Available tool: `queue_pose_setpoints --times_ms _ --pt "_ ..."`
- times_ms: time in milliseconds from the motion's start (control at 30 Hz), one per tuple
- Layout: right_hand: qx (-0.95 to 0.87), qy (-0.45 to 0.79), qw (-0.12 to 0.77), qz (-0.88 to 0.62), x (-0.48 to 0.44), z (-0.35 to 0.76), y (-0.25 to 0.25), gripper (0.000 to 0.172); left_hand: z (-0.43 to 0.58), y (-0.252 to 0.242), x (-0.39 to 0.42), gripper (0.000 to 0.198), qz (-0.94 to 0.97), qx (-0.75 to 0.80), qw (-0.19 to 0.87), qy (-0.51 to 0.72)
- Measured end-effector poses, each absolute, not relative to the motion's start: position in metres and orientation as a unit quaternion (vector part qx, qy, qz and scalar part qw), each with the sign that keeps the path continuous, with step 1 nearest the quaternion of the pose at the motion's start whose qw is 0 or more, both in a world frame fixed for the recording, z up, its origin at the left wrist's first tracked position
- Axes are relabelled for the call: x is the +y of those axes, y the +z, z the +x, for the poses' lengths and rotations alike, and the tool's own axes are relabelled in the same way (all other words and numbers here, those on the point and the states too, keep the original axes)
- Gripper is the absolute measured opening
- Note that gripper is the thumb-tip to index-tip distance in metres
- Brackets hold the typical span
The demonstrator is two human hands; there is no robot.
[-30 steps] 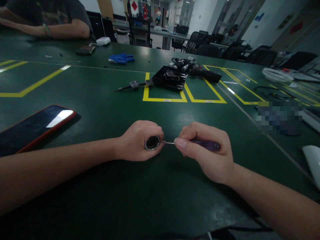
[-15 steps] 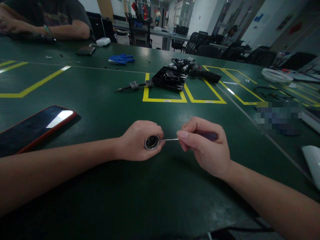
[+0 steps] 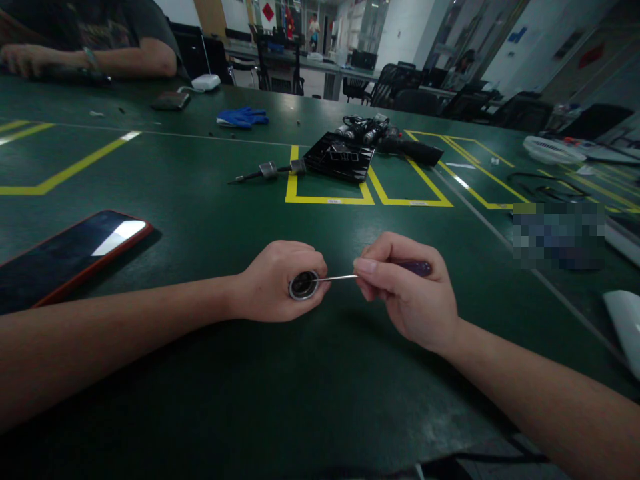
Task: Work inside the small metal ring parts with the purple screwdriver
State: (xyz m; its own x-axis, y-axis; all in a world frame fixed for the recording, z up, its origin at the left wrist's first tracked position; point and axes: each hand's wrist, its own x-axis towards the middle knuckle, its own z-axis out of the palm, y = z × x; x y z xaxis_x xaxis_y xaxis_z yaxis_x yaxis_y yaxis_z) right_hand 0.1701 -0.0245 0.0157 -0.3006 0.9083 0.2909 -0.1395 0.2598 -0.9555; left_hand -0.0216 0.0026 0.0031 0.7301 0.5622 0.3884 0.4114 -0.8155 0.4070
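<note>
My left hand (image 3: 273,280) rests on the green table (image 3: 320,400), its fingers wrapped round a small round metal part (image 3: 303,285) whose open end faces me. A thin screwdriver (image 3: 380,272) with a purple handle is pinched in my right hand (image 3: 407,290). Its metal shaft runs left, and the tip sits inside the round part's opening. Both forearms lie low across the table.
A red-edged phone (image 3: 70,257) lies at the left. Farther off sit a black tray (image 3: 340,157) with small parts, a loose tool (image 3: 267,171), a blue glove (image 3: 243,117) and yellow floor-tape boxes. Another person's arms (image 3: 100,60) rest at the far left. A white object (image 3: 625,327) lies right.
My right hand has lifted slightly and shifted left. The screwdriver's tip has gone from the round part's rim into its opening. My left hand has stayed put.
</note>
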Motion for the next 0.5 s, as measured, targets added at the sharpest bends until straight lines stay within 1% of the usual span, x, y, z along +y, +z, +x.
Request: queue_pose_setpoints --times_ms 133,367,500 --pt "-0.607 0.535 0.498 -0.313 -0.0227 0.1701 0.0151 0.019 -0.0219 0.0033 0.0031 0.011 0.918 0.263 0.148 0.256" --pt "-0.658 0.475 0.513 -0.281 -0.0291 0.1716 0.0205 0.016 -0.0224 0.0031 0.0032 0.011 0.92 0.259 0.15 0.254" --pt "-0.659 0.466 0.522 -0.275 -0.0311 0.1713 0.02 0.016 -0.0223 0.003 0.0039 0.012 0.92 0.258 0.142 0.259"
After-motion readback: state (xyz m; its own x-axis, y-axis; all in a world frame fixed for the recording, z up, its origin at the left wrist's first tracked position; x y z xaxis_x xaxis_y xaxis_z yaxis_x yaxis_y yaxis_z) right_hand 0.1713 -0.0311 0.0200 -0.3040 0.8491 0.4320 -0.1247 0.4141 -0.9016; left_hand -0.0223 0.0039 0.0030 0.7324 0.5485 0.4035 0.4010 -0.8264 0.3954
